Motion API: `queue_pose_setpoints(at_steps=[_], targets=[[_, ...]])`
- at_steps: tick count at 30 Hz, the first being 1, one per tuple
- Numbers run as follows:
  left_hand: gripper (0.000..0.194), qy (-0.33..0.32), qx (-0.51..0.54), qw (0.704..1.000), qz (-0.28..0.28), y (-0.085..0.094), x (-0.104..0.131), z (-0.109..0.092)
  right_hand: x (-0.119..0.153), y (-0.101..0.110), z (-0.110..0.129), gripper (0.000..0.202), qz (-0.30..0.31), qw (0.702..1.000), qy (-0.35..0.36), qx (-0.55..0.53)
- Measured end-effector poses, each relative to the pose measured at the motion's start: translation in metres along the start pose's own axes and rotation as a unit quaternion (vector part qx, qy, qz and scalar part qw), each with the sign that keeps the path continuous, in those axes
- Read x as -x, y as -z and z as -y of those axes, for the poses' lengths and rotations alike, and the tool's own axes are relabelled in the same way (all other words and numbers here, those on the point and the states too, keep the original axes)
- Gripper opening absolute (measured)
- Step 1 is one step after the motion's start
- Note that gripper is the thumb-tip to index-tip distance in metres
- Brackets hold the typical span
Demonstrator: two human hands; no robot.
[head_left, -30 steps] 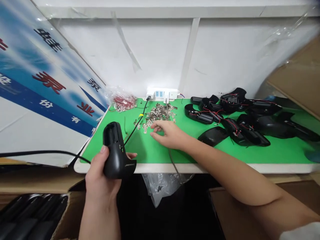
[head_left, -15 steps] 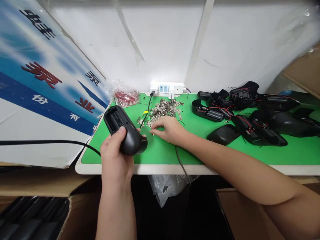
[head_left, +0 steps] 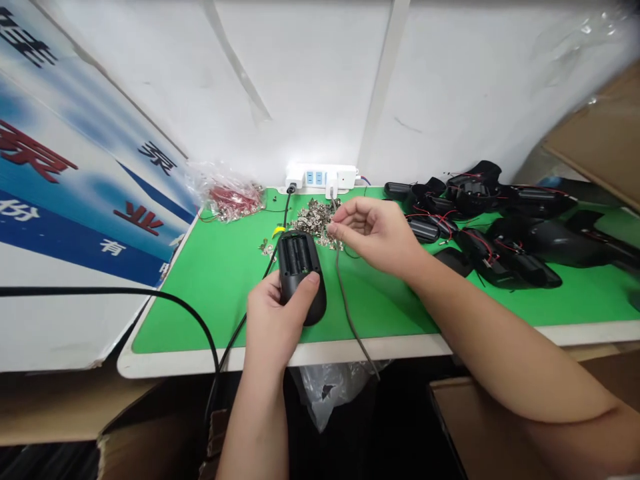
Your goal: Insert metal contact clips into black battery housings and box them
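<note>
"Wrapped around the black casing (head_left: pixel 317 308), my left hand (head_left: pixel 270 327) has its thumb across the lower front, just below the slotted compartment (head_left: pixel 299 255). My right hand (head_left: pixel 383 233) is narrowed to a thumb-and-finger pinch by the metal pieces (head_left: pixel 314 215); whether it has one, I cannot tell."

"Where's the casing?"

"Above the green mat (head_left: pixel 195 307), at the near side of the pile, slots facing me."

"How would you handle it well?"

"I'd keep that thumb off the slots, brace the casing from behind, and pinch any small piece by its edge, so it neither turns nor slips. I'd also mind the black cable (head_left: pixel 239 327) beside my left wrist."

"What's different from half a second ago?"

"My casing was tilted over to the left; now it's nearly straight. My right hand, then low at the pile's near edge, is up at its right side."
</note>
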State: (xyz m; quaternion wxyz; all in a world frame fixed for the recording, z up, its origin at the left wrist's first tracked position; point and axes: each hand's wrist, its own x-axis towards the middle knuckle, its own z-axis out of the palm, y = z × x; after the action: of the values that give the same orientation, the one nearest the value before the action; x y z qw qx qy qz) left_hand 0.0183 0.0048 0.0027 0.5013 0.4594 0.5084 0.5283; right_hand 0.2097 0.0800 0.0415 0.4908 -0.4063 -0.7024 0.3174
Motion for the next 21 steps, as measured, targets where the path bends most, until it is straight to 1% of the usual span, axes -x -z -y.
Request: queue_pose_setpoints(at_steps=[2,4,6,7,9,10,11,13,15,18,21], targets=[[0.037,0.001,-0.056,0.998,0.006,-0.003,-0.001,-0.002,0.001,0.001,0.004,0.016,-0.003,1.000,0.021,0.012],[0.037,0.003,-0.104,0.994,0.009,-0.005,0.000,-0.004,0.005,0.000,0.008,0.027,-0.007,0.999,0.027,0.024],[0.036,0.008,-0.124,0.992,0.009,-0.007,0.001,-0.006,0.009,-0.003,0.011,0.035,-0.013,0.999,0.031,0.031],[0.035,0.010,-0.125,0.992,0.010,-0.008,0.002,-0.007,0.011,-0.004,0.011,0.032,-0.013,0.998,0.043,0.038],[0.033,0.018,-0.119,0.993,0.015,-0.009,0.004,-0.009,0.013,-0.005,0.011,0.014,-0.007,0.994,0.087,0.069],[0.033,0.023,-0.115,0.993,0.018,-0.009,0.005,-0.010,0.013,-0.004,0.011,0.008,-0.005,0.989,0.114,0.090],[0.032,0.028,-0.109,0.993,0.023,-0.009,0.006,-0.010,0.013,-0.004,0.010,0.007,-0.003,0.984,0.139,0.113],[0.033,0.035,-0.096,0.994,0.037,-0.008,0.006,-0.011,0.011,-0.003,0.008,0.008,0.006,0.973,0.172,0.153],[0.034,0.034,-0.093,0.994,0.044,-0.007,0.005,-0.011,0.009,-0.003,0.007,0.013,0.024,0.965,0.189,0.178],[0.035,0.025,-0.097,0.994,0.036,-0.005,0.003,-0.010,0.009,-0.004,0.006,0.021,0.054,0.955,0.207,0.206],[0.036,0.018,-0.092,0.995,0.038,-0.004,0.002,-0.008,0.009,-0.005,0.004,0.025,0.060,0.944,0.241,0.218]])
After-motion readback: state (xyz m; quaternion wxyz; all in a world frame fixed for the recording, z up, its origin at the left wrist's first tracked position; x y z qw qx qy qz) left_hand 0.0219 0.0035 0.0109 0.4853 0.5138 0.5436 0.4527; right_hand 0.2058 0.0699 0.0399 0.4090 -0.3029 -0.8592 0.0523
